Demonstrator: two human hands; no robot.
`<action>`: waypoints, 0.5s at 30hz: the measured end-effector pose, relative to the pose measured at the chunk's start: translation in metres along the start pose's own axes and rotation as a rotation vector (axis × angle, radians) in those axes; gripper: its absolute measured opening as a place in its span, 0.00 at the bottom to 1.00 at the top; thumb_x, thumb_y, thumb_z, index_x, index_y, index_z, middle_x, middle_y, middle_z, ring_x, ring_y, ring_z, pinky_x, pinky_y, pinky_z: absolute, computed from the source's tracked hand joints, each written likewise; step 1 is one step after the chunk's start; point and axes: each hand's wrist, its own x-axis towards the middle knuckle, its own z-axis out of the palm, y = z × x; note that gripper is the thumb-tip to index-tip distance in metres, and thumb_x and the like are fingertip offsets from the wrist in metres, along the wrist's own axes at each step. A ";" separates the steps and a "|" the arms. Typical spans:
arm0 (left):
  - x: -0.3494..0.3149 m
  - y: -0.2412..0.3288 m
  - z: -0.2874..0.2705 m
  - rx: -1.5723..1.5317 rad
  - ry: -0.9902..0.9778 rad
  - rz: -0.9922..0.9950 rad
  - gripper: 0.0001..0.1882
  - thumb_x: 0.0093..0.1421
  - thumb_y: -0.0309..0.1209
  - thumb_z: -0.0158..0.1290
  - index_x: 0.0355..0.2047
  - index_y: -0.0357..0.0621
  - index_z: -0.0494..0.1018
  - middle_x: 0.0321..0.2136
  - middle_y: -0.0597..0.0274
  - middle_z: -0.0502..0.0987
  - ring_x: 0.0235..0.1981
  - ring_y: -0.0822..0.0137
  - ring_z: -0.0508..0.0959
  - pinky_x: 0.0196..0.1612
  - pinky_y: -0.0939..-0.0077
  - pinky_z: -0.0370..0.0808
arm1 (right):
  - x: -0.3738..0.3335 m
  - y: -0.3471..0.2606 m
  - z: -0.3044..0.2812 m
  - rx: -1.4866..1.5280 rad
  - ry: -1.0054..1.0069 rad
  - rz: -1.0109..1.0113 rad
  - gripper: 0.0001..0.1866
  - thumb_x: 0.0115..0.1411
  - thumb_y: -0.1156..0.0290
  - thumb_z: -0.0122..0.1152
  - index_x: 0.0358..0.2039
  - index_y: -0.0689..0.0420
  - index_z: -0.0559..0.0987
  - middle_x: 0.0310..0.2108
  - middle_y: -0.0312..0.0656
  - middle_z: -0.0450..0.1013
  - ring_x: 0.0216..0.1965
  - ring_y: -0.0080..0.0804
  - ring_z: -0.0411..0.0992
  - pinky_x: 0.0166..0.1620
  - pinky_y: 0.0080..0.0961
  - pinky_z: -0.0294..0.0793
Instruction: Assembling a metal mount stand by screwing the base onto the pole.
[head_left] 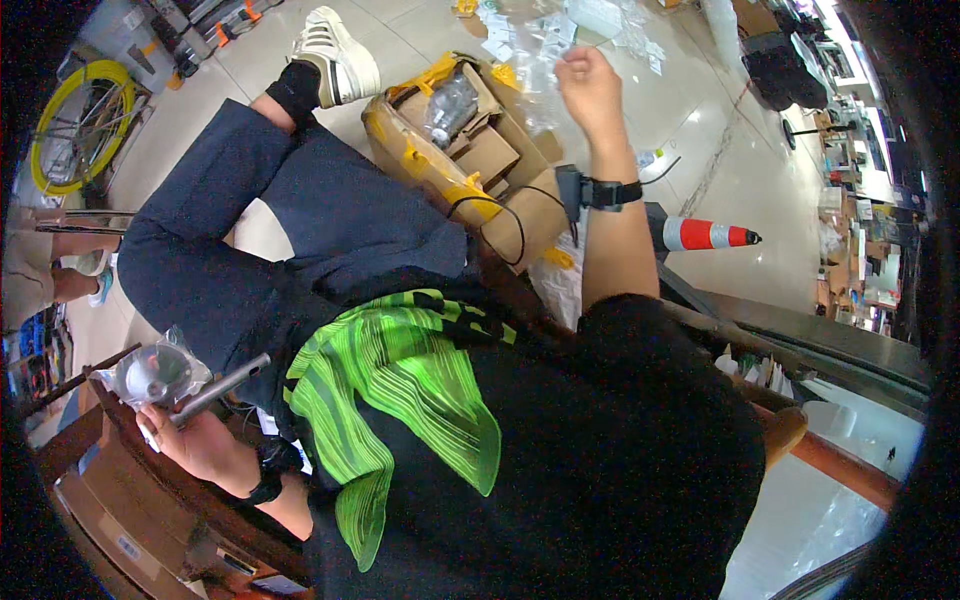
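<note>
My left hand (190,442), low on the left beside my thigh, is closed around a grey metal tube (225,388) that slants up to the right. Against the tube's near side is a round, pale part in clear plastic wrap (158,374); whether the two are joined I cannot tell. My right hand (590,88) is raised at the upper middle, fingers curled in. Clear plastic film (540,88) shows just beside it, but what the fingers hold, if anything, is hidden. An opened cardboard box (400,140) with yellow tape stands below that hand, with a plastic-wrapped item (452,108) inside.
Clear bags and small white slips (600,18) lie on the tiled floor at the top. To the right are an orange-and-white cone (705,235) and a dark metal rail (810,335). A yellow coil (85,125) is at the far left. Brown cartons (130,510) stand lower left.
</note>
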 end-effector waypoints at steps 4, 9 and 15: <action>-0.012 0.026 -0.012 0.111 0.130 0.100 0.13 0.60 0.34 0.48 0.40 0.37 0.67 0.40 0.56 0.70 0.41 0.66 0.70 0.44 0.73 0.68 | 0.030 0.058 0.016 -0.222 0.068 0.001 0.11 0.49 0.66 0.57 0.31 0.57 0.75 0.28 0.47 0.75 0.32 0.43 0.74 0.38 0.32 0.72; -0.006 0.032 -0.013 0.197 0.150 0.081 0.14 0.61 0.35 0.47 0.37 0.33 0.67 0.36 0.53 0.71 0.38 0.65 0.71 0.43 0.72 0.68 | 0.028 0.153 -0.032 -0.530 0.070 0.133 0.11 0.47 0.67 0.54 0.31 0.57 0.75 0.30 0.52 0.74 0.35 0.53 0.72 0.40 0.39 0.72; -0.001 0.020 0.005 0.146 0.169 0.046 0.14 0.62 0.34 0.45 0.37 0.32 0.67 0.37 0.52 0.71 0.39 0.64 0.71 0.45 0.71 0.68 | -0.014 0.331 -0.093 -1.060 -0.580 0.198 0.17 0.50 0.61 0.47 0.28 0.60 0.79 0.32 0.53 0.74 0.37 0.50 0.73 0.40 0.39 0.72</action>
